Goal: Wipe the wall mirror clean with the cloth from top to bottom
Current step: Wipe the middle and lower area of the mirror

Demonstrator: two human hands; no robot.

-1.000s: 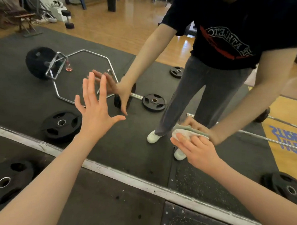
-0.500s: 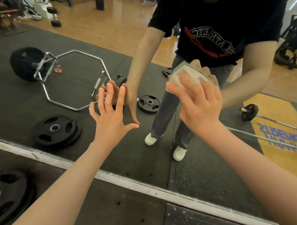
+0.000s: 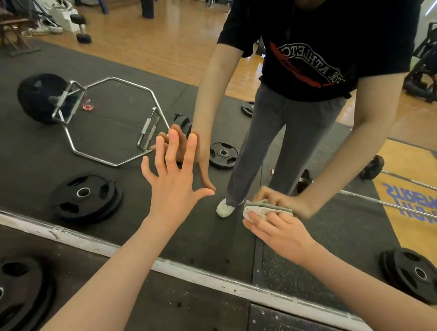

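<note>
One pale folded cloth [image 3: 263, 208], pinned by our right hand [image 3: 280, 231], sits lower right on the wall mirror [image 3: 125, 124]; unwiped glass lies below; left hand [image 3: 174, 178] spread flat.

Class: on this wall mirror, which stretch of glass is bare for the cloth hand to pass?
Free: the glass between the spread left hand and the right hand holding the folded pale cloth, down to the grey mirror frame. Crowded: under both hands.
</note>
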